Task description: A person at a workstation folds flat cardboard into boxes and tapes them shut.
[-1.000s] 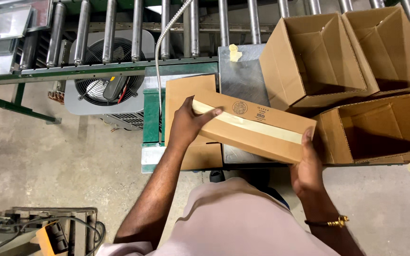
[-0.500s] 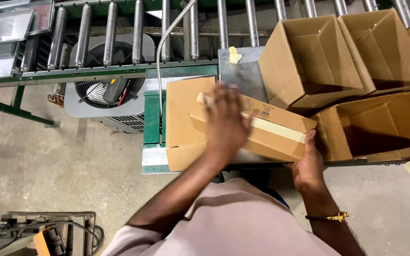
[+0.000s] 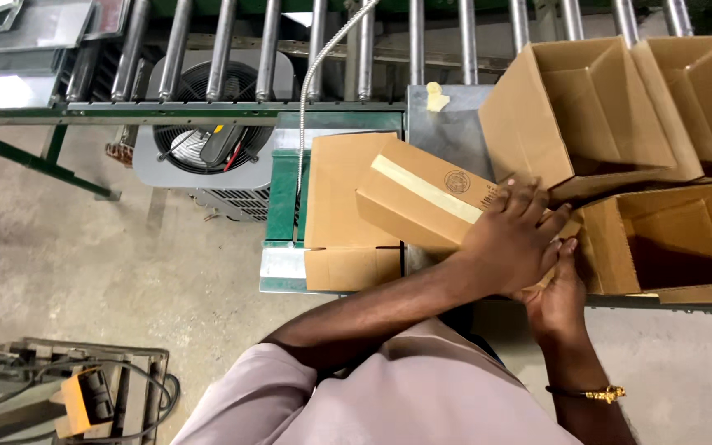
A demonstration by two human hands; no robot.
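A closed brown cardboard box (image 3: 422, 202) with a strip of tape along its top lies tilted on the work surface, resting over a flat cardboard sheet (image 3: 341, 214). My left hand (image 3: 514, 239) is pressed flat on the box's right end, fingers spread over the taped seam. Just under it, my right hand (image 3: 558, 292) grips the same right end from below, a gold bracelet on its wrist. My left forearm crosses in front of my body.
Open empty cardboard boxes stand at the right (image 3: 587, 115) (image 3: 669, 239) (image 3: 702, 91). A roller conveyor (image 3: 249, 41) runs along the top. A grey fan unit (image 3: 208, 152) sits below it on the concrete floor. A yellow tool (image 3: 84, 400) lies at the lower left.
My left hand has slid from the box's left end across its top to the right end. The box has shifted slightly; my right hand stays at the right end.
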